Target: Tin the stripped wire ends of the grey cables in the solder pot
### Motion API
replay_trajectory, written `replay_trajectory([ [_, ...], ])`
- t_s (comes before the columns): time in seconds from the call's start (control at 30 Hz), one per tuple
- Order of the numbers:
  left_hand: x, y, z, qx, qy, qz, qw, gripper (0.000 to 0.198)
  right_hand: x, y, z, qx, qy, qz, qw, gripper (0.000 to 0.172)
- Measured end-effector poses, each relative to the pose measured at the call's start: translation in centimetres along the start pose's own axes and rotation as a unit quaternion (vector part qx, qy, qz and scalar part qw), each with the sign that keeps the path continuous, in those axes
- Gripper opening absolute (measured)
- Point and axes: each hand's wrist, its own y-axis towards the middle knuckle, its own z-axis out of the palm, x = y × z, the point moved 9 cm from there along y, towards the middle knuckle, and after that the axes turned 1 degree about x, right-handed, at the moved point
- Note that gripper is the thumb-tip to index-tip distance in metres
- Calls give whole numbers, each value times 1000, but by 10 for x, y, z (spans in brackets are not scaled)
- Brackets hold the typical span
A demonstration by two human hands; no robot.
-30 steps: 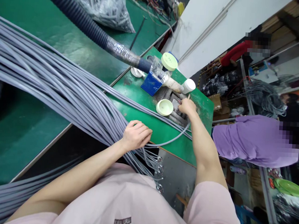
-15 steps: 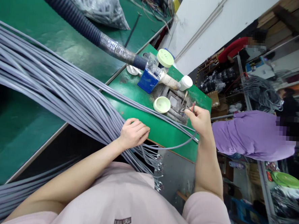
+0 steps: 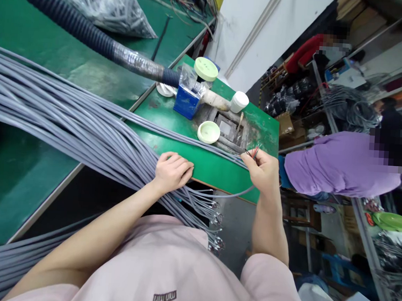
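Observation:
My left hand (image 3: 173,171) is closed over the thick bundle of grey cables (image 3: 120,141) at the bench edge, its fingertips partly hidden. My right hand (image 3: 263,170) pinches the end of one grey cable (image 3: 235,195), from which thin red, black and other wires (image 3: 254,152) fan out. That cable curves back to the bundle below my left hand. Just beyond my right hand sits a grimy square metal pot (image 3: 227,128), which looks like a solder pot. A pale green dish (image 3: 209,133) stands beside it. Several stripped cable ends (image 3: 217,219) hang below the bench edge.
A dark ribbed hose (image 3: 92,32) runs to a nozzle by a blue box (image 3: 186,102). A white cup (image 3: 240,101) and a green lid (image 3: 206,69) stand behind. At right is a person in purple (image 3: 343,163); a bag of cables (image 3: 107,8) lies back left.
My right hand has drawn slightly back from the metal pot with the cable end, wires still pinched. My left hand stays on the bundle. The whole view has shifted a little.

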Motion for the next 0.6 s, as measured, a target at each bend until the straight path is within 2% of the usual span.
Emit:
replay_trajectory([
  [0.17, 1, 0, 0, -2, 2, 0, 1000, 6, 0, -8, -2, 0, 23, 12, 1000, 28],
  [0.5, -1, 2, -1, 11, 5, -5, 1000, 7, 6, -31, 1, -1, 48, 21, 999, 24],
  [0.6, -1, 3, -5, 16, -30, -33, 999, 8, 8, -37, 2, -5, 58, 23, 998, 23],
])
